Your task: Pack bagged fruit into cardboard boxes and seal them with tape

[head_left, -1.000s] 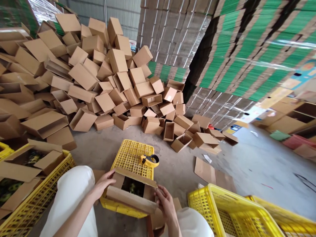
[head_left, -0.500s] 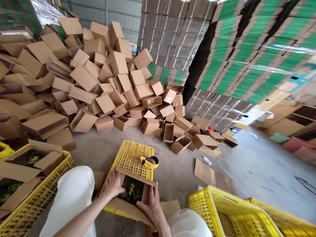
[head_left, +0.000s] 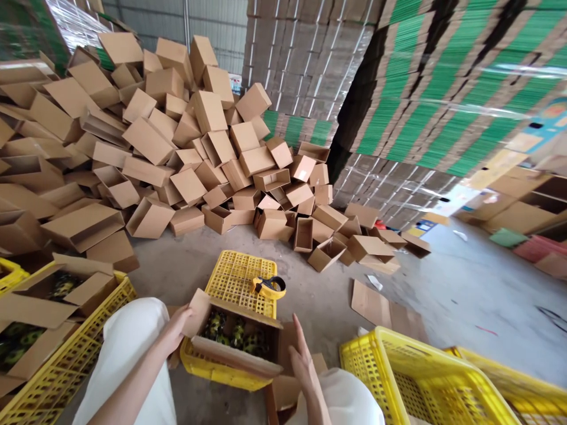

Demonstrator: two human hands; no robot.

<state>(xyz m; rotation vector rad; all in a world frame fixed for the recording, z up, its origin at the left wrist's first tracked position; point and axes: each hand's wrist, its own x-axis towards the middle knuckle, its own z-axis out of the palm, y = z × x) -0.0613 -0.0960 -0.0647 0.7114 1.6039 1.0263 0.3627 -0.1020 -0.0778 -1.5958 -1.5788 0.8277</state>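
Observation:
An open cardboard box (head_left: pixel 241 358) rests on an upturned yellow crate (head_left: pixel 241 277) between my knees. Inside it lie several dark, glossy packs with yellow-green patterns (head_left: pixel 238 333). At its left end, my left hand (head_left: pixel 178 327) grips the raised end flap, with part of the fingers hidden. My right hand (head_left: pixel 304 358) is by the right end flap (head_left: pixel 289 341), fingers stretched out and apart from the thumb; whether it touches the flap is hard to tell. A yellow-and-black tape dispenser (head_left: pixel 269 287) sits on the crate beyond the box.
Filled open boxes (head_left: pixel 66 289) stand in a yellow crate (head_left: pixel 95 336) at my left. More yellow crates (head_left: pixel 381 378) are at the right. A large heap of cardboard boxes (head_left: pixel 177 147) spreads ahead, beside tall stacks of flattened cartons (head_left: pixel 425 100). Flat cardboard (head_left: pixel 381 310) lies on the floor.
Both hands have moved outward from the box's middle, the left to the left flap, the right to the right. The end flaps now spread apart, showing more of the contents.

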